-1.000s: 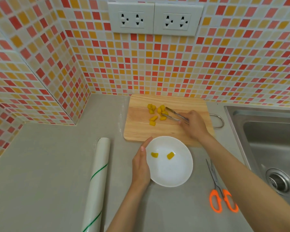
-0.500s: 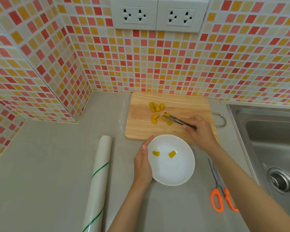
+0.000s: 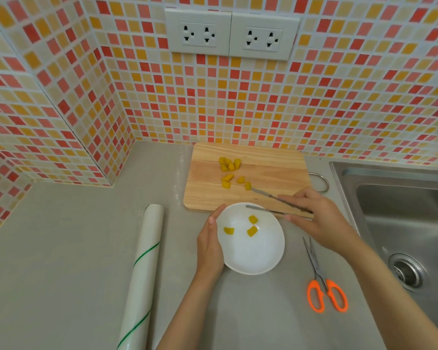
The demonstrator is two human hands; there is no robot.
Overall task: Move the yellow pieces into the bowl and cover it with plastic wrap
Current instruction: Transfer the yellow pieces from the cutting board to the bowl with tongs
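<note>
Fingers (image 3: 297, 198) of your right hand (image 3: 321, 223) pinch the tongs (image 3: 271, 197), their arms spread over the bowl (image 3: 253, 261) rim and the board (image 3: 271, 168). Your left hand (image 3: 209, 245) lies straight-fingered against the bowl's left side. Three yellow pieces (image 3: 252, 231) sit in the bowl; the rest lie on the board.

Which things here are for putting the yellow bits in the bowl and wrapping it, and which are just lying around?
For the job: yellow pieces on the wooden cutting board; round white bowl; metal tongs in the right hand; roll of plastic wrap with green stripes.

Just lying about: orange-handled scissors, though they might cut the wrap later; steel sink; white wall sockets.
</note>
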